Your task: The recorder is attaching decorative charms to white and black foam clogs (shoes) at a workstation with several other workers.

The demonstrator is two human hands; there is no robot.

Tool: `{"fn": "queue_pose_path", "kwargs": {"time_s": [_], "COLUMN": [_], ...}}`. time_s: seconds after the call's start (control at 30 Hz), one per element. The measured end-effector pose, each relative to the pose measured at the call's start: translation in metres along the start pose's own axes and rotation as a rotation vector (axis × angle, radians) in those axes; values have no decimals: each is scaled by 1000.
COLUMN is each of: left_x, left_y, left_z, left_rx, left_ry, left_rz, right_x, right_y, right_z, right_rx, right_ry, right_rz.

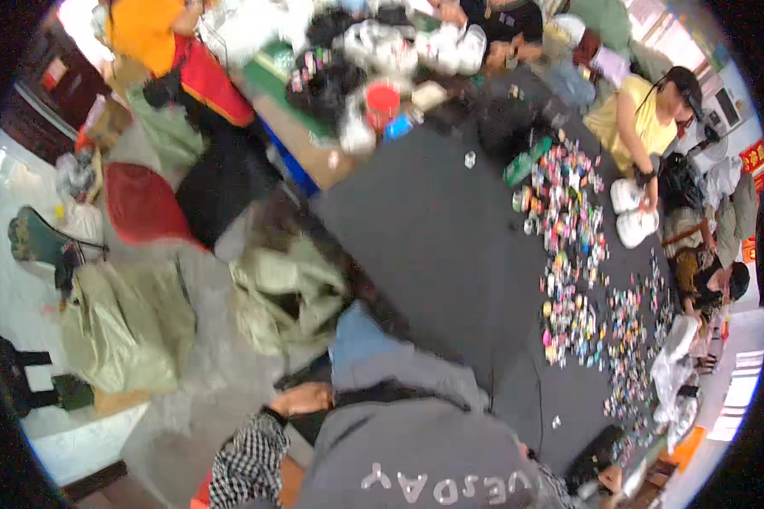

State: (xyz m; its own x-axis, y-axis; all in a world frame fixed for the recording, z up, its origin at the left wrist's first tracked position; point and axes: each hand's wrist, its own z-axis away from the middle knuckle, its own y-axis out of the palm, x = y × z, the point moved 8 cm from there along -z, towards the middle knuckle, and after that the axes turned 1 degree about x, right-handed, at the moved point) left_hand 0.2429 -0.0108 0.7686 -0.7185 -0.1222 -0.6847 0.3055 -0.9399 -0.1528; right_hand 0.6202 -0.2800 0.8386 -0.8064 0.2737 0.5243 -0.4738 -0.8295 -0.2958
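My left hand [304,399], below a black-and-white checked sleeve, rests at my side against a dark, flat-looking thing [317,373] that could be part of a seat. Its fingers are too blurred to read. At the lower right my right hand [609,477] is beside a dark, long object [597,454] at the table's edge; whether it grips this I cannot make out. A dark grey table [433,229] spreads in front of me. Many small, bright-coloured pieces [569,220] are heaped along its right side, with more scattered pieces [628,348] nearer me.
Olive-green sacks [127,327] stand on the floor to my left, another sack [284,293] close by. A red chair [148,204] is behind them. Across the table, a person in yellow [637,119] handles a pair of white shoe-like things [635,212]. A red tub [383,100] sits among bags.
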Motion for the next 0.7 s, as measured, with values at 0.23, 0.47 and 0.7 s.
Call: {"fn": "queue_pose_path", "kwargs": {"time_s": [0.23,0.47,0.7], "left_x": [53,78,118], "left_y": [49,67,33], "left_z": [-16,-16,-32], "left_rx": [40,24,-290], "left_ry": [-105,-27,6], "left_rz": [269,243,335], "right_x": [-28,-17,12], "right_y": [45,10,-65], "right_z": [40,7,-53], "right_rx": [243,303,173], "right_ry": [154,213,264], "right_rz": [54,182,228]}}
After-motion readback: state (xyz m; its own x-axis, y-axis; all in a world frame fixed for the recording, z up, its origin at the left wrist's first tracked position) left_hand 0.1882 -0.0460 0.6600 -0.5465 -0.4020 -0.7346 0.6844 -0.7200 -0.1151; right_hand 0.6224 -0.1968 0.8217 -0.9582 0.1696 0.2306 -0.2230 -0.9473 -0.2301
